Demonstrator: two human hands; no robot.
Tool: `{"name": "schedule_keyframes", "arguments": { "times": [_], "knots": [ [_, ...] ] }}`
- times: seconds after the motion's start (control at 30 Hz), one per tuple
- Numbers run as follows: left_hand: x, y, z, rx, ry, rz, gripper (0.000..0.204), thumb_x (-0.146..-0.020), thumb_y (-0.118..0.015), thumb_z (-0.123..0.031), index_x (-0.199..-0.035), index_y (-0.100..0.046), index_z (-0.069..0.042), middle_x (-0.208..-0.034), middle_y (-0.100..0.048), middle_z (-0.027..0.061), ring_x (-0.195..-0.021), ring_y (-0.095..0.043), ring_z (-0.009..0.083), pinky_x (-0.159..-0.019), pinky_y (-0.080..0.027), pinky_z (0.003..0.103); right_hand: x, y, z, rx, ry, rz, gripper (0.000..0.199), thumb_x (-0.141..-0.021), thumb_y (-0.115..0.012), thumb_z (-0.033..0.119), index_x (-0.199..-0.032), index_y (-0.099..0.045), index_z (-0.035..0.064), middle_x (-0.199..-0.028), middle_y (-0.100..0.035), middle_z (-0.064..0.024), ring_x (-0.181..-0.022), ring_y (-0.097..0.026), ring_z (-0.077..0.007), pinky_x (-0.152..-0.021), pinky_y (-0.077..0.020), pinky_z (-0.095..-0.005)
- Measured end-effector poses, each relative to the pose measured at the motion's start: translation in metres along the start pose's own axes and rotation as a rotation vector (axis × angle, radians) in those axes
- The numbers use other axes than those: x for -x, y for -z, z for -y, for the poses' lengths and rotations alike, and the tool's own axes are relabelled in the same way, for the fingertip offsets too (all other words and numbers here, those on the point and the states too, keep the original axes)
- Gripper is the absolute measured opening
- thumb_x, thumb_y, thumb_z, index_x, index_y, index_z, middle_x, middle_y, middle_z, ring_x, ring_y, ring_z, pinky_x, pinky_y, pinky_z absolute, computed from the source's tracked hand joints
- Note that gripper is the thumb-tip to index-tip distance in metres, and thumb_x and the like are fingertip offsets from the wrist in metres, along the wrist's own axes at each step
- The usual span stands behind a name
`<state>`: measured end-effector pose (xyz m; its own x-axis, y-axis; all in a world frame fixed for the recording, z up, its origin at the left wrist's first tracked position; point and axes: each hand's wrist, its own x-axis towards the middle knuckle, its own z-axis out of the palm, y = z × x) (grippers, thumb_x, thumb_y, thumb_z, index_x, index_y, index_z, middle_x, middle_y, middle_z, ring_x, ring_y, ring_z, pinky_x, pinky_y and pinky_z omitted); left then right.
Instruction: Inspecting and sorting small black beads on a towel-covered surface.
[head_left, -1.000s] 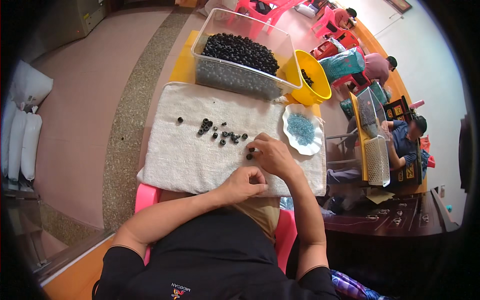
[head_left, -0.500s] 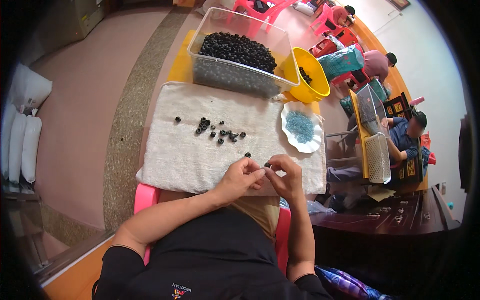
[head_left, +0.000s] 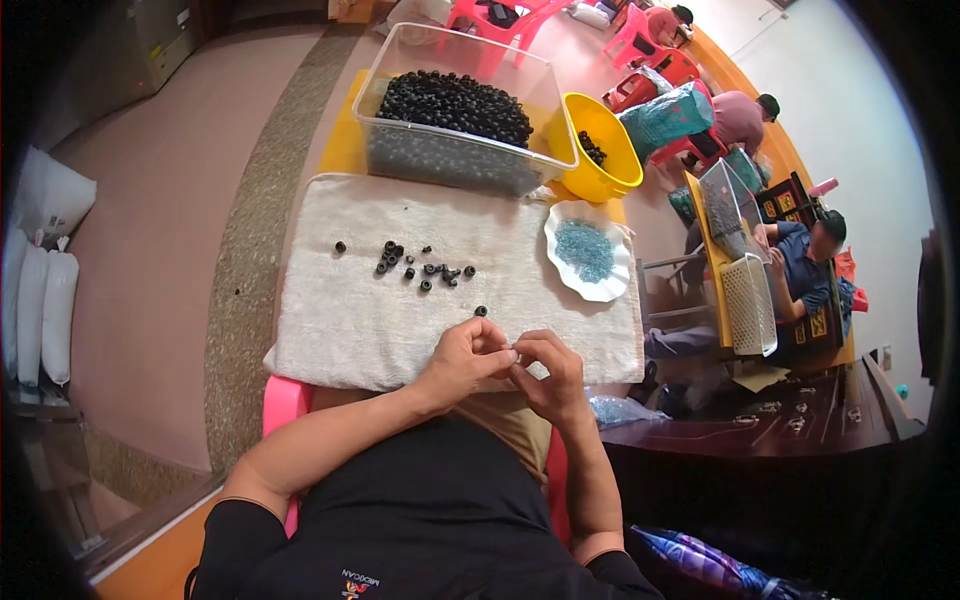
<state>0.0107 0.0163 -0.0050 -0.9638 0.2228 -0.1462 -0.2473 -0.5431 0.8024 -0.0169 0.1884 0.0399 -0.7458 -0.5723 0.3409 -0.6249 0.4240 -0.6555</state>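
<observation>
White towel (head_left: 340,330) covers your work surface, loose black rings (head_left: 415,265) scattered at its middle. Your left hand (head_left: 465,360) and right hand (head_left: 545,375) meet fingertip to fingertip, seemingly pinching one small piece; one ring (head_left: 480,311) lies just beyond, blue bits on a plate (head_left: 600,290) to the right.

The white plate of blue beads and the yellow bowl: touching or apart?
Cannot tell: in the head view the white plate and yellow bowl overlap without a visible gap.
</observation>
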Motion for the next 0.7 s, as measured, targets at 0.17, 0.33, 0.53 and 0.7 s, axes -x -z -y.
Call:
{"name": "schedule_keyframes", "arguments": {
  "times": [0.17,0.33,0.53,0.7],
  "knots": [
    [0.001,-0.001,-0.005,0.003,0.033,0.024,0.014,-0.09,-0.066,-0.007,-0.096,-0.054,-0.002,-0.088,-0.063,0.005,-0.08,-0.062,0.0095,-0.07,-0.055,0.025,0.005,-0.003,-0.001,-0.151,-0.062,-0.056,0.036,-0.075,-0.07,-0.006,-0.108,-0.058,0.0015,-0.099,-0.061,-0.0096,-0.074,-0.061,-0.0167,-0.063,-0.0503,-0.0269],
    [0.0,0.0,-0.002,0.036,0.05,0.004,0.012,-0.092,-0.064,-0.008,-0.095,-0.056,-0.002,-0.088,-0.063,0.0052,-0.078,-0.062,0.0106,-0.072,-0.056,0.026,-0.002,0.018,-0.024,0.052,0.009,-0.19,0.032,-0.073,-0.066,-0.012,-0.103,-0.063,-0.0004,-0.1,-0.063,-0.0128,-0.07,-0.063,-0.0138,-0.064,-0.0506,-0.0251],
    [-0.002,0.0,-0.001,0.004,0.056,0.005,0.011,-0.091,-0.065,-0.009,-0.094,-0.057,-0.001,-0.088,-0.063,0.0057,-0.078,-0.063,0.0116,-0.071,-0.055,0.027,-0.034,0.051,-0.063,0.512,0.054,-0.253,0.02,-0.081,-0.062,-0.004,-0.101,-0.064,0.0003,-0.097,-0.067,-0.0146,-0.084,-0.064,-0.0309,-0.075,-0.0511,-0.0368],
    [-0.002,0.001,0.002,0.012,0.061,-0.003,0.011,-0.092,-0.065,-0.009,-0.094,-0.057,-0.001,-0.087,-0.063,0.0062,-0.078,-0.063,0.0117,-0.071,-0.055,0.027,-0.045,0.055,-0.082,0.674,0.022,-0.196,0.02,-0.083,-0.057,0.0,-0.102,-0.064,0.0022,-0.099,-0.068,-0.0138,-0.091,-0.06,-0.0339,-0.081,-0.0488,-0.0423]
  ]
}}
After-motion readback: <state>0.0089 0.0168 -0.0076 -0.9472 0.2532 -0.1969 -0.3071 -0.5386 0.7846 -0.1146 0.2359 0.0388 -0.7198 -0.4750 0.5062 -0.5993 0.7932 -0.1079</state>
